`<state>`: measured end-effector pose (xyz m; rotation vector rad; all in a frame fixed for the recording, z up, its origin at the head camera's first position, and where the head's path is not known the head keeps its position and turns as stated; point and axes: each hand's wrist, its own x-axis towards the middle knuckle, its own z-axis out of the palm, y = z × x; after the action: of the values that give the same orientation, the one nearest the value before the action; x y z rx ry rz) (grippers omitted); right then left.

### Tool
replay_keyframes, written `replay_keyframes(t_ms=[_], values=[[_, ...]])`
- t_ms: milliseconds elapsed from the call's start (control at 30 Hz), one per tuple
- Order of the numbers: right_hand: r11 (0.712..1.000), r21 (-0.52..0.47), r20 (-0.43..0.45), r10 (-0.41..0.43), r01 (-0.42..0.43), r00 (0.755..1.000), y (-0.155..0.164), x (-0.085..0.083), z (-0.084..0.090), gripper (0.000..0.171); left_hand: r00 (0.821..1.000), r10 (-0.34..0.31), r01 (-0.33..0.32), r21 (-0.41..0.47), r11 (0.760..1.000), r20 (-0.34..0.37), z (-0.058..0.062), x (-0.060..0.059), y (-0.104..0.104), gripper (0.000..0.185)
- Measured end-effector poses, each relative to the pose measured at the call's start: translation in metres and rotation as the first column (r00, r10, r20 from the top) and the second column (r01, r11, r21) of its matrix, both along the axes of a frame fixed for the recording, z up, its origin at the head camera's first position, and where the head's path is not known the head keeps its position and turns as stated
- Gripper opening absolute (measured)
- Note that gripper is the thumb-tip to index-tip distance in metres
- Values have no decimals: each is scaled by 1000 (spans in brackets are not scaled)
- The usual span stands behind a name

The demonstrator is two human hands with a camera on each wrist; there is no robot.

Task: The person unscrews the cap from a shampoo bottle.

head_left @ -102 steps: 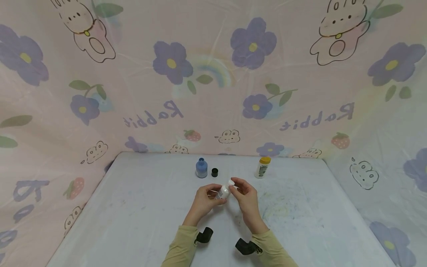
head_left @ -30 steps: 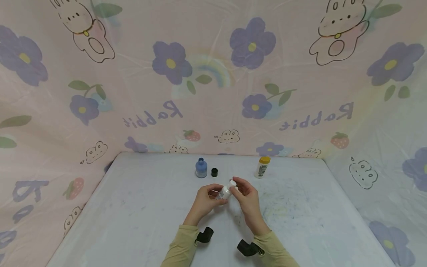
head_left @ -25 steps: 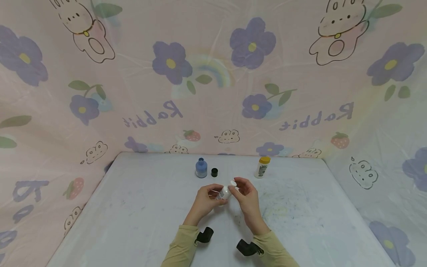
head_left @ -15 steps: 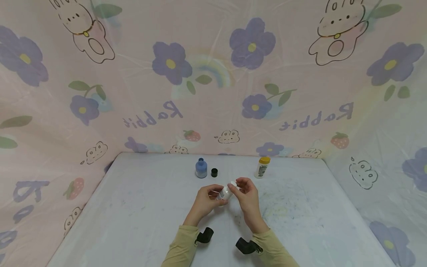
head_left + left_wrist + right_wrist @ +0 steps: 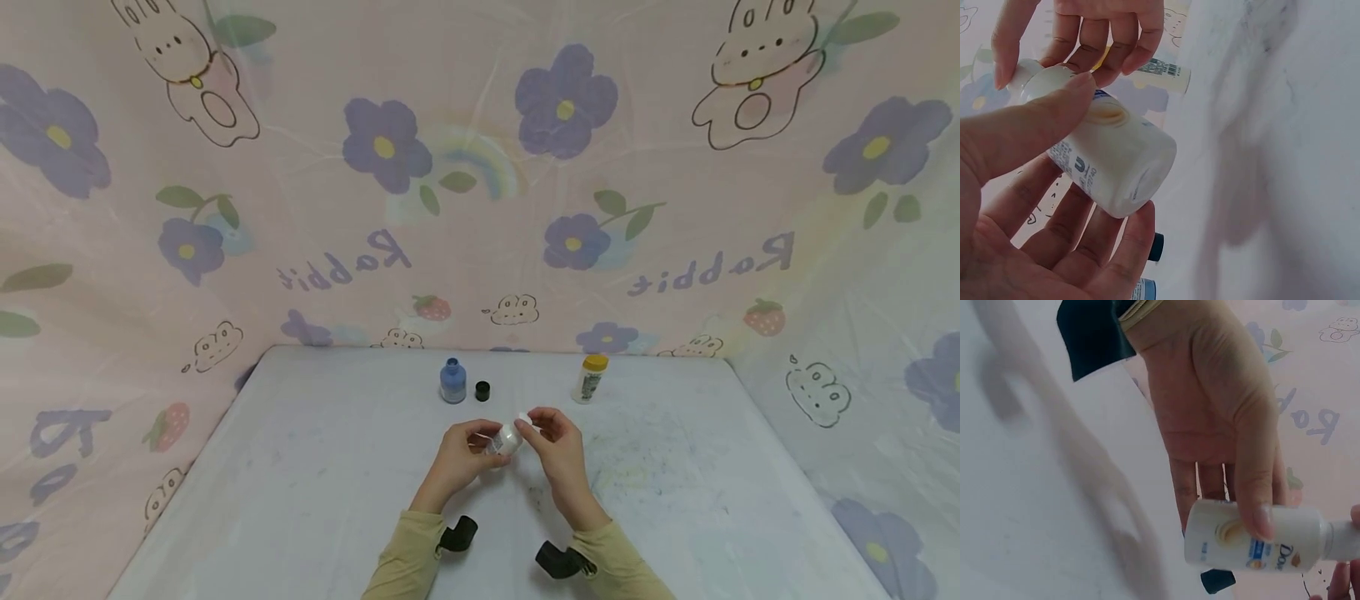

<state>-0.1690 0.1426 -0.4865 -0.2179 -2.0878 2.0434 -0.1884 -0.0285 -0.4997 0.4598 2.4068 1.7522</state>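
We note a white bottle (image 5: 508,437) with a blue-and-gold logo and a white cap (image 5: 524,420). A blue bottle (image 5: 452,382) and a black cap (image 5: 482,390) stand on the table (image 5: 300,467), which is pale grey-white with faint dark scuff marks. Another bottle (image 5: 591,377) is white with a yellow cap and a printed label. The sleeves (image 5: 408,560) are pale yellow, with black straps (image 5: 457,534) at the wrists. The backdrop (image 5: 480,167) is pink, patterned with purple flowers, green leaves, red strawberries, a pastel rainbow, outlined rabbits and purple "Rabbit" lettering.
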Motion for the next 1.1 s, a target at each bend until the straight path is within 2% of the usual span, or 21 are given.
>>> replay_keyframes(t_ms=[200,700,867,1100], values=[[998,5,-20,66,-66,998,5,0,-1,37,1000,-16,16,2,1000,-26,-1,-1,-3,43],[976,18,-91,217,-217,972,18,4,14,35,998,-49,50,19,999,-43,6,-1,-5,42],[981,32,-108,196,-194,975,19,3,15,41,998,-51,51,14,999,-30,6,-1,-3,42],[991,44,-81,129,-125,988,16,-4,15,39,997,-59,59,3,998,-42,6,-4,0,42]])
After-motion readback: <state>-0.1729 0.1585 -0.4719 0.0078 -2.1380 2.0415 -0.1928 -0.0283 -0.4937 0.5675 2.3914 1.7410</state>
